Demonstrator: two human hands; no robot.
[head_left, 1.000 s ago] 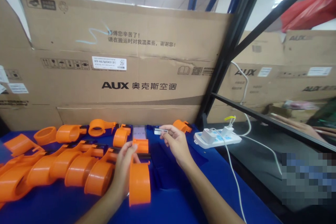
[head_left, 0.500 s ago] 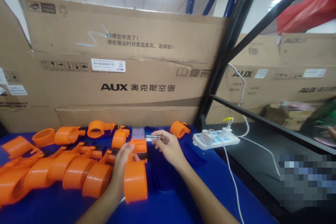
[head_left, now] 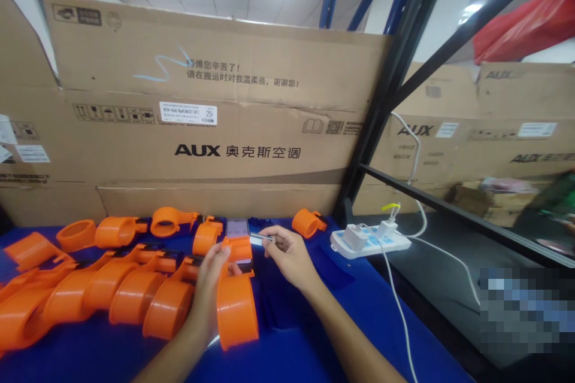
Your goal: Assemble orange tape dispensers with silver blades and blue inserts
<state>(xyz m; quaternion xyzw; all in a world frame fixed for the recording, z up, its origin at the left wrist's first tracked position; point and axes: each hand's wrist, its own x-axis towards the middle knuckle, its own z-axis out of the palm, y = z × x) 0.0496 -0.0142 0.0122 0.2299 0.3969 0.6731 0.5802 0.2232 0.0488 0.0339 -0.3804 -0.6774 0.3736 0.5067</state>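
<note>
In the head view, my left hand (head_left: 211,272) is closed around the handle part of an orange plastic piece with a wide round ring (head_left: 238,311). This piece is in front of me, above the worktop covered with blue cloth (head_left: 287,356), and its ring end hangs toward me. My right hand (head_left: 291,258) is closed too: thumb and fingers pinch a small, thin, shiny strip (head_left: 260,237), which looks like metal. The free end of the strip points to the upper part of the orange piece; whether they touch, I cannot tell.

Behind the orange piece lies a phone with a lit screen (head_left: 237,227). At my left there are many similar orange pieces (head_left: 128,293) with dark parts on their handles, and one more orange piece (head_left: 306,223) lies beyond my right hand. Farther right is a white power strip with plugs (head_left: 371,240).

In my judgement, the left grip should be firm near the handle, because the big ring can turn the piece in my fingers. The strip is small and can slip, so a light but sure pinch at its far end is better, with the tip free, its flat side level and my fingertips not hiding it.
</note>
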